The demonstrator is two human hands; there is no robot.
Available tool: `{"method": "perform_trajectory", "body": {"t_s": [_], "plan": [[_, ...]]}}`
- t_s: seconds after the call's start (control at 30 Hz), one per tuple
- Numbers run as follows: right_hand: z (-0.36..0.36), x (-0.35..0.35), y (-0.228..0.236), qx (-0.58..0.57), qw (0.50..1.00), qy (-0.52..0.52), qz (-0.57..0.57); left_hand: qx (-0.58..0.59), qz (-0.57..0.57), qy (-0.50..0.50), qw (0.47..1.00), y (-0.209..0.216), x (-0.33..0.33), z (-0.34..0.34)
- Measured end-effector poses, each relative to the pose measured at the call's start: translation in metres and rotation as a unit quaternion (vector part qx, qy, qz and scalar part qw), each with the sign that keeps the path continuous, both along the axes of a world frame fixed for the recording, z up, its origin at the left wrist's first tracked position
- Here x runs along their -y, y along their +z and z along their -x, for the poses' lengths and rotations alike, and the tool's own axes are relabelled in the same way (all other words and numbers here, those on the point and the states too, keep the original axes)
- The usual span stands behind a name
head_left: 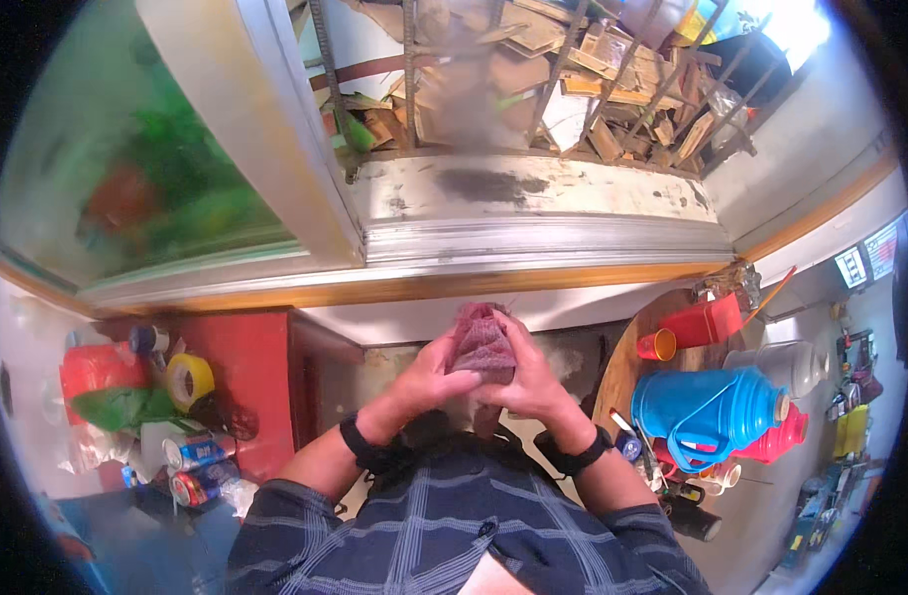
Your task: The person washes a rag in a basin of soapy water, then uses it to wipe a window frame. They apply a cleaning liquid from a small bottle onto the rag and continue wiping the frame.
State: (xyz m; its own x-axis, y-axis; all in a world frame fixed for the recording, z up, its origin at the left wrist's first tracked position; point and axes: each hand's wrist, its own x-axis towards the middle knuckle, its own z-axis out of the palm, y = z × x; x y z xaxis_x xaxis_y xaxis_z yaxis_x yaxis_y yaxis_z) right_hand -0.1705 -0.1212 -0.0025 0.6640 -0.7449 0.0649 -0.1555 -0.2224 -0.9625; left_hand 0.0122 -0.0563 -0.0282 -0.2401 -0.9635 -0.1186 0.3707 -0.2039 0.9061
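Note:
A bunched mauve-pink cloth (482,347) is held up in front of my chest, below the window. My left hand (429,372) grips its left side, the thumb pressed across its lower part. On the other side, my right hand (526,375) has its fingers wrapped round the cloth. The cloth is folded together and its top edge looks ragged. A dark band sits on each wrist.
Ahead runs a window sill (533,193) with metal bars and scrap wood (612,89) beyond. At left, a red cabinet (245,357) bears a yellow tape roll (190,383) and cans (198,451). At right, a wooden table (620,372) holds a blue thermos (707,412) and orange cup (656,345).

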Motion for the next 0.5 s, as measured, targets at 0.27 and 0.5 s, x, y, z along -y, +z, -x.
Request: {"method": "perform_trajectory", "body": {"t_s": [0.27,0.5], "plan": [[-0.040,0.079,0.006,0.029,0.992,-0.121,0.006,0.192,0.069,-0.023,0.979,0.021,0.021,-0.071],[-0.053,0.171,-0.030,-0.365,0.858,-0.201,0.301,0.296,-0.090,-0.009,0.951,-0.036,-0.020,-0.122]]}}
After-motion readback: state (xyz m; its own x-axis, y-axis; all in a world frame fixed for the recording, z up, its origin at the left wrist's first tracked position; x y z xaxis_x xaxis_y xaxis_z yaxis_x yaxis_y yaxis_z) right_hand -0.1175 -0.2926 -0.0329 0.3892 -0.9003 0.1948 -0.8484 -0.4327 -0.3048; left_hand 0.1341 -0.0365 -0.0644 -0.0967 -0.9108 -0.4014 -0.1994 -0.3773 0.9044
